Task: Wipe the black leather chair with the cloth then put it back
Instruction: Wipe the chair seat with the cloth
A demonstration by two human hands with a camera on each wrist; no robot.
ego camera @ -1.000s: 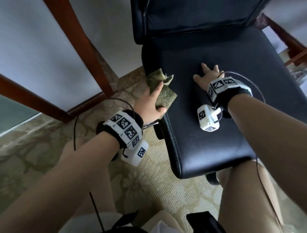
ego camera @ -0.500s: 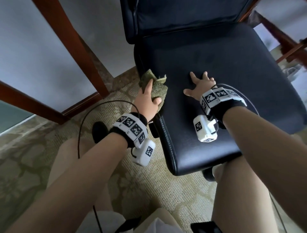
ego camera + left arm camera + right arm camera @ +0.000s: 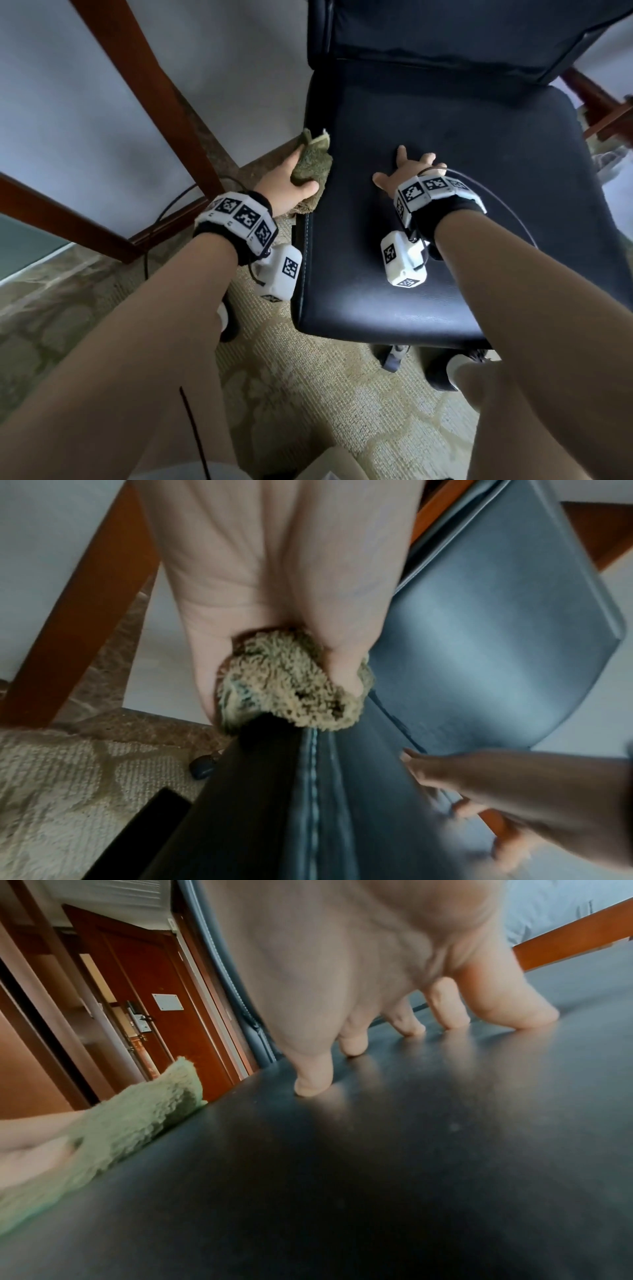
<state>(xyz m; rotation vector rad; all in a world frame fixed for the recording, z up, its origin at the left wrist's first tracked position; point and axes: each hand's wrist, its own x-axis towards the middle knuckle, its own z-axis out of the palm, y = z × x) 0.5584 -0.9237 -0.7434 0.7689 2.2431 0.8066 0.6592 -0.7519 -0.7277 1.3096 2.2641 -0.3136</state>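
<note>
Chair seat glossy black leather, patterned beige carpet, wooden door

Both forearms bare; each wrist wears a black band topped w/ white blocks printed in black-and-white square tags; a white camera box — also tagged — hangs under each; thin black cable loops off the right band.

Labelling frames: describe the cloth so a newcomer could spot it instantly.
Find the black leather chair filling the upper middle of the head view. At the seat's left edge, the left hand grips the cloth: fuzzy and olive-green, the only soft textured thing against smooth black leather.
</note>
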